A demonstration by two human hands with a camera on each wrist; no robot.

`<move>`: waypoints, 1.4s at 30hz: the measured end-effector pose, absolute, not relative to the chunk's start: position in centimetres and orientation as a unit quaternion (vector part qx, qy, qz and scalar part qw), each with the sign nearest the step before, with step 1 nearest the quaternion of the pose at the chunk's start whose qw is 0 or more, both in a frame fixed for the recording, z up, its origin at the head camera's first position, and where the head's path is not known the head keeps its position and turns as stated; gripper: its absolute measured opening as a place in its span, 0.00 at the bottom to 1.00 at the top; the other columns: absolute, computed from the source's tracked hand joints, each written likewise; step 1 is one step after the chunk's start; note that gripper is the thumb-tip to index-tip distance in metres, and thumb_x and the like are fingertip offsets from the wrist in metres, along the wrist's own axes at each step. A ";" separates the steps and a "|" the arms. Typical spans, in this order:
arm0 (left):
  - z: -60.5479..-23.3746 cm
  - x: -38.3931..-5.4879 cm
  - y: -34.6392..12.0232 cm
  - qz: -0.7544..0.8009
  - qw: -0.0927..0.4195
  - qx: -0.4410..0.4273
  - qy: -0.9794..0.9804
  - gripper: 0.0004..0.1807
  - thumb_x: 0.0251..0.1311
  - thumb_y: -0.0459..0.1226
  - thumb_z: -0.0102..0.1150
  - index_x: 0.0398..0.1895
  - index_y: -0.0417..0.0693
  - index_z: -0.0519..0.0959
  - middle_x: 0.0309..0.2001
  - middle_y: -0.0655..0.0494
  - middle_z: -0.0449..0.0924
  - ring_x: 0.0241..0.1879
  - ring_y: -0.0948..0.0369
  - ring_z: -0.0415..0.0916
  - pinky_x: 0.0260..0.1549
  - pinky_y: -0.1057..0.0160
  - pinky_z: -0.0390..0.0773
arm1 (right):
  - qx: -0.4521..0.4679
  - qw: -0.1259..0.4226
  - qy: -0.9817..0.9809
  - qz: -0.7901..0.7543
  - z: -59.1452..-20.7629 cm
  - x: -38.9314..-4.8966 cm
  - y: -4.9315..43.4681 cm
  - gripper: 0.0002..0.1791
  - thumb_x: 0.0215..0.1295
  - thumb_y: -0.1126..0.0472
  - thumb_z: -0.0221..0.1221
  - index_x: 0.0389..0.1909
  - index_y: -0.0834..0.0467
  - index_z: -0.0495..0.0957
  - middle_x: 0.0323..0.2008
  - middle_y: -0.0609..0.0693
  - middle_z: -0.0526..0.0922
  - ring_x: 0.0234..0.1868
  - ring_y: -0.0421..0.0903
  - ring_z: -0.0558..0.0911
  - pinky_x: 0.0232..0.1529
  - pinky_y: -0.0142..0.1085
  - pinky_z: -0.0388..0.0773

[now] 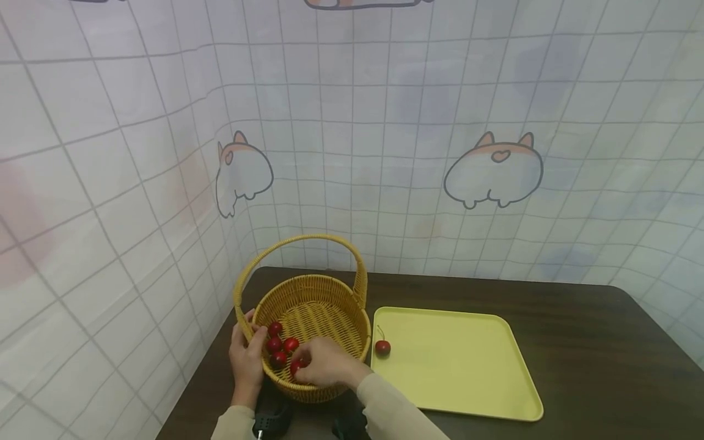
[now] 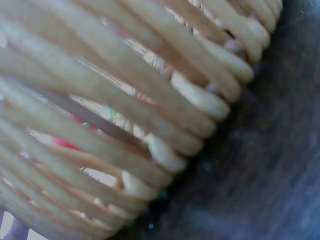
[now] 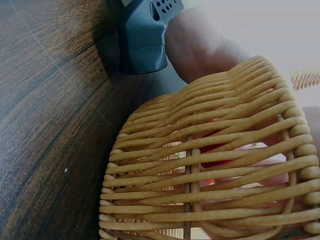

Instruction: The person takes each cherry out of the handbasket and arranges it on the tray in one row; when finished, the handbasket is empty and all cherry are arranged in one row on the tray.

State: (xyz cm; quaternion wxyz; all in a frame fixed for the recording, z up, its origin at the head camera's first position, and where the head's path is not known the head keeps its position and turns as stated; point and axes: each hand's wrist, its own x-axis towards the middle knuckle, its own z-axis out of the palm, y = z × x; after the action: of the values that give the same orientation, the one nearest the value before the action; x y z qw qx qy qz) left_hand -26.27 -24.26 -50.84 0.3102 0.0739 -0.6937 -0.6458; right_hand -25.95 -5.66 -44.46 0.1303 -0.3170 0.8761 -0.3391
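Note:
A yellow woven basket with a tall arched handle stands on the dark table. My left hand grips its left rim beside the foot of the handle, thumb over the edge. Inside, my right hand reaches over the front rim and pinches a red cherry low in the basket. Several other cherries lie together at the basket's left side. Through the weave, red fruit shows in the right wrist view; the left wrist view is filled mostly by basket wall.
To the right of the basket lies a flat yellow tray, with a single stemmed cherry near its left edge. Dark wood table extends further right. A white grid-patterned curtain hangs behind and along the left.

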 end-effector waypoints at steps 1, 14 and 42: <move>-50.8 -26.3 -24.3 -0.646 0.309 0.074 -0.694 0.22 0.67 0.31 0.56 0.64 0.42 0.72 0.40 0.56 0.69 0.38 0.66 0.68 0.35 0.74 0.68 | -0.317 0.122 0.877 -0.341 -44.5 -26.0 -5.7 0.12 0.53 0.60 0.67 0.41 0.55 0.85 0.32 0.40 0.81 0.33 0.35 0.75 0.35 0.30 0.73; -48.1 -24.4 -23.3 -0.639 0.316 0.056 -0.699 0.22 0.66 0.31 0.55 0.62 0.31 0.71 0.37 0.60 0.69 0.34 0.68 0.68 0.31 0.75 0.69 | -0.282 -0.059 0.861 -0.420 -45.4 -25.0 -5.6 0.16 0.61 0.54 0.63 0.50 0.51 0.83 0.35 0.40 0.76 0.32 0.34 0.72 0.30 0.28 0.71; -50.8 -26.2 -24.1 -0.646 0.326 0.072 -0.687 0.20 0.66 0.30 0.55 0.62 0.41 0.73 0.35 0.61 0.70 0.32 0.67 0.67 0.30 0.74 0.68 | -0.146 -0.049 0.734 -0.662 -45.4 -23.8 5.2 0.19 0.57 0.68 0.68 0.50 0.60 0.77 0.43 0.57 0.83 0.37 0.49 0.84 0.32 0.32 0.79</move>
State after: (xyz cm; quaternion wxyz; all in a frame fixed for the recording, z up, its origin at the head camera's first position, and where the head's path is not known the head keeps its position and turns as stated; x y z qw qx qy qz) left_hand -26.21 -24.08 -50.75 0.3261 0.0724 -0.6868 -0.6456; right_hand -23.82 5.18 -45.43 -0.0491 -0.1460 0.7337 -0.6618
